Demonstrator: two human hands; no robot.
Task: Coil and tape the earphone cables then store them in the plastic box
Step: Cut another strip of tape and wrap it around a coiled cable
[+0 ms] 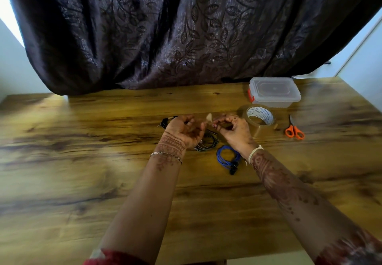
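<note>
Wooden table (82, 161): left hand (186, 130) and right hand (233, 130) each grip a tape strip (209, 117) (black cable coil (209, 143) beneath).

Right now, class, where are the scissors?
Head view: the scissors lie on the table, far right, beside the tape roll, nearer than the plastic box.

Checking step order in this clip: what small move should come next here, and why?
Probably bring the tape strip down and wrap it around the dark coiled cable. The left hand and right hand appear to pinch the strip between them just above that coil, so it looks ready to apply.
</note>
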